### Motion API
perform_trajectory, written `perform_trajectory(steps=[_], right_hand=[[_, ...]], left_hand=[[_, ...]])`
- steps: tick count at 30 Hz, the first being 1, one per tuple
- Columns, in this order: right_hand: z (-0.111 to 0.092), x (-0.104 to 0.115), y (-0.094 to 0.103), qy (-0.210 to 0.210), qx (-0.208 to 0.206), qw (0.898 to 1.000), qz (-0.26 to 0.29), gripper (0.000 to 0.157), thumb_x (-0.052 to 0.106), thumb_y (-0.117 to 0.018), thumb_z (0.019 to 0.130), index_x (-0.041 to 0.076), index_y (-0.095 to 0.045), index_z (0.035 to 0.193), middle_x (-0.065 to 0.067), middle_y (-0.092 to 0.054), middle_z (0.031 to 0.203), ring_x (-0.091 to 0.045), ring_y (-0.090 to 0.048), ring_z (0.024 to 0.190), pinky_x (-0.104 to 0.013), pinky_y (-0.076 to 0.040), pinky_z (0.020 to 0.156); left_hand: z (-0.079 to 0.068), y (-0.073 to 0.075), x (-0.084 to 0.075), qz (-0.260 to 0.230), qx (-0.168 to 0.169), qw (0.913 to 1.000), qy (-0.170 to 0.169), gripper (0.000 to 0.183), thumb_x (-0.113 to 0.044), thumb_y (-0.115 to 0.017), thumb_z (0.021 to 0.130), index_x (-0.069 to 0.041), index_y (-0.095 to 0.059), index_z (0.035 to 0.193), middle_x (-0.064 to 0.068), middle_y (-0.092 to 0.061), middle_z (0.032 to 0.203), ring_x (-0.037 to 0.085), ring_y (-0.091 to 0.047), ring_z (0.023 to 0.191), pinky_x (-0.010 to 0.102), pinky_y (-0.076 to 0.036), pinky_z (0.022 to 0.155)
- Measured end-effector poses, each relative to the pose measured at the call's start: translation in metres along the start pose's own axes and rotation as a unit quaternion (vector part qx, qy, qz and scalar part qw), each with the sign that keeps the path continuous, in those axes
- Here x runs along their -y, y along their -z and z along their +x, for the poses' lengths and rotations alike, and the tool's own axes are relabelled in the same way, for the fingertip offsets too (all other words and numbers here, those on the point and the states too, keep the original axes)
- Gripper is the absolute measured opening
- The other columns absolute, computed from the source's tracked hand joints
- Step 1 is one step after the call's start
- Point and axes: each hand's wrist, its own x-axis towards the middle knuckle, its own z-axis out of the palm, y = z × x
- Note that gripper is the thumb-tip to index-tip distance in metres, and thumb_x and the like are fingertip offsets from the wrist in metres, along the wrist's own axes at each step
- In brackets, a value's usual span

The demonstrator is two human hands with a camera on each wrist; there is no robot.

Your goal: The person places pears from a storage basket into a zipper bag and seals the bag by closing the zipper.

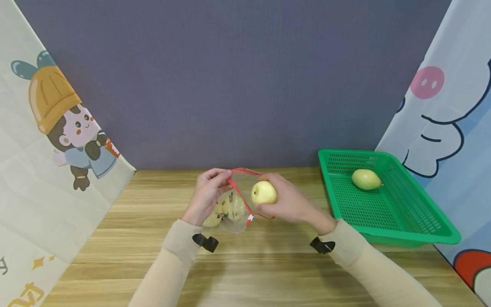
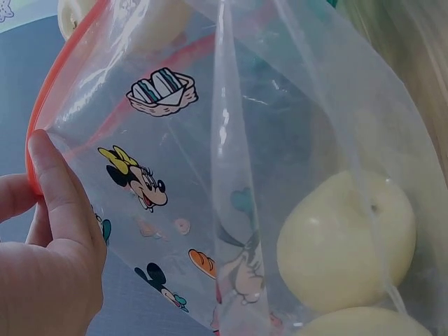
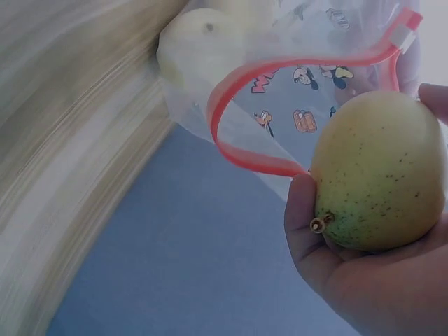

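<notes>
Well, the left hand (image 1: 207,192) pinches the clear bag (image 2: 238,168) by its red rim (image 1: 238,192), likely so it opens wide; beside the rim, the right hand (image 1: 287,198) grips a pear (image 1: 264,192).

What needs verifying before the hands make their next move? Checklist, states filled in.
1. Right hand secure on held fruit: ok, fingers and thumb curl round it.
2. Left hand holding red rim of bag: ok, pinched.
3. Bag mouth open: ok, rim spread into a loop.
4. Held fruit clear of rim: cannot tell, they overlap in the right wrist view.
5. Room inside bag: cannot tell, at least two bagged fruits already inside.
6. Green basket emptied: not ok, one loose fruit lies in it.
</notes>
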Motion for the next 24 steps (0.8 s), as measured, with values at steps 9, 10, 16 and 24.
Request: perform_trajectory(steps=[9,10,16,24], right_hand=[[0.003,0.007,-0.009,-0.001,0.009,1.000,0.000,0.061,0.028,-0.080,0.076,0.020,-0.056,0.131,-0.002,-0.056,0.115,-0.019,-0.059,0.087,-0.031,-0.056,0.065],[0.003,0.007,-0.009,-0.003,0.009,1.000,-0.001,0.061,0.028,-0.079,0.076,0.020,-0.056,0.131,-0.002,-0.056,0.115,-0.019,-0.059,0.086,-0.031,-0.056,0.065],[0.004,0.003,-0.012,-0.022,0.012,1.000,-0.011,0.062,0.031,-0.079,0.077,0.019,-0.055,0.133,-0.002,-0.055,0.114,-0.019,-0.060,0.086,-0.030,-0.056,0.064],[0.006,0.001,-0.013,-0.029,0.014,0.999,-0.020,0.065,0.033,-0.079,0.078,0.019,-0.053,0.136,-0.003,-0.055,0.119,-0.020,-0.060,0.089,-0.030,-0.056,0.066]], left_hand=[[0.001,0.000,-0.001,-0.004,0.000,1.0000,-0.005,0.009,-0.005,-0.069,0.097,-0.007,-0.072,0.089,0.008,-0.067,0.092,0.014,-0.066,0.073,0.027,-0.062,0.075],[0.001,0.000,0.000,-0.005,0.000,1.0000,-0.006,0.010,-0.004,-0.068,0.097,-0.008,-0.072,0.089,0.007,-0.067,0.091,0.014,-0.066,0.073,0.027,-0.062,0.075],[0.001,0.000,0.000,-0.007,0.001,1.0000,-0.006,0.009,-0.004,-0.069,0.097,-0.007,-0.073,0.090,0.007,-0.067,0.091,0.014,-0.066,0.073,0.027,-0.062,0.074],[0.001,0.001,0.000,-0.003,0.003,1.0000,-0.005,0.006,-0.006,-0.069,0.097,-0.005,-0.072,0.093,0.005,-0.066,0.089,0.014,-0.065,0.073,0.028,-0.062,0.075]])
